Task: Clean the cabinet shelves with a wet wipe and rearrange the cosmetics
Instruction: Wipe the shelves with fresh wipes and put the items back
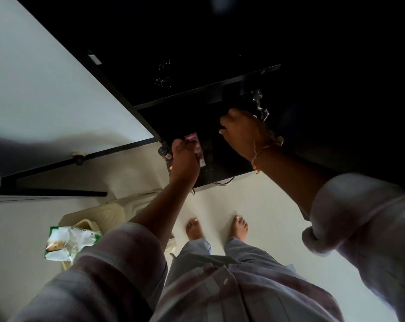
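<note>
Both hands reach up into a dark cabinet whose inside is almost black, so little of the shelves can be made out. The left hand (185, 159) is closed around a small pink-and-white cosmetic packet (196, 147), its grip wrapped tight, right at the front edge of a dark shelf (222, 159) near the lower corner of the open cabinet door (57, 89). A small round knob (162, 151) sits just beside that hand. The right hand (241, 133) is curled into a loose fist deeper in, close under the edge of an upper shelf (208, 89) and next to a shiny metal fitting (258, 101); whether its grip holds anything cannot be told. A thread bracelet (258, 156) circles that wrist. The gap between the two shelf edges is narrow. Below, a green-and-white wet wipe pack (68, 240) lies on a cream plastic stool (108, 212), well apart from the hands. Bare feet (216, 228) stand on the open white floor (266, 217).
</note>
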Available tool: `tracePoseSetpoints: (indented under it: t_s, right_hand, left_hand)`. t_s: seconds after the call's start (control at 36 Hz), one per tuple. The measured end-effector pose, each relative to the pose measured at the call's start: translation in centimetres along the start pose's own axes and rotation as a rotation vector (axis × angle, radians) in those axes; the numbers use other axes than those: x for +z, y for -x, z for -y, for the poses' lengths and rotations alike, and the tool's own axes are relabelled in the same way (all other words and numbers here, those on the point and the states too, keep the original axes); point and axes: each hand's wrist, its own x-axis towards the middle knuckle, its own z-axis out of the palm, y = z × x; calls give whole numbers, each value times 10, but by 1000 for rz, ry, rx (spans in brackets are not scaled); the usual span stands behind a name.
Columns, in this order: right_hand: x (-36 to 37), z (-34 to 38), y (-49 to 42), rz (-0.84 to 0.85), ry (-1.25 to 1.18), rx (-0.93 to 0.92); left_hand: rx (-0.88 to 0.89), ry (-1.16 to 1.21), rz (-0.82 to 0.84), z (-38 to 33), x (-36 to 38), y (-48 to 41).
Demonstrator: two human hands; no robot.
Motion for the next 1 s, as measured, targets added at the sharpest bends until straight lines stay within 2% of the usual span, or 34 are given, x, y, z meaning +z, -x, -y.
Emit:
tracePoseSetpoints:
  t_s: [0.11, 0.33, 0.42, 0.56, 0.67, 0.78, 1.0]
  right_hand:
    - [33, 21, 2, 122, -145, 60]
    - [87, 42, 5, 258, -386, 187]
    - [97, 50, 3, 254, -463, 182]
    - [113, 60, -1, 236, -400, 178]
    - [124, 63, -3, 275, -467, 320]
    - [126, 70, -3, 244, -434, 320]
    - [135, 79, -12, 249, -593, 527]
  left_hand:
    - [-8, -19, 14, 20, -9, 0]
    - [-11, -75, 68, 43, -9, 5]
    - [-5, -47, 72, 43, -7, 6]
    - [11, -48, 109, 47, -3, 3]
    - [45, -75, 121, 47, -1, -3]
    - [66, -118, 133, 46, 1, -9]
    - [-15, -120, 201, 52, 11, -21]
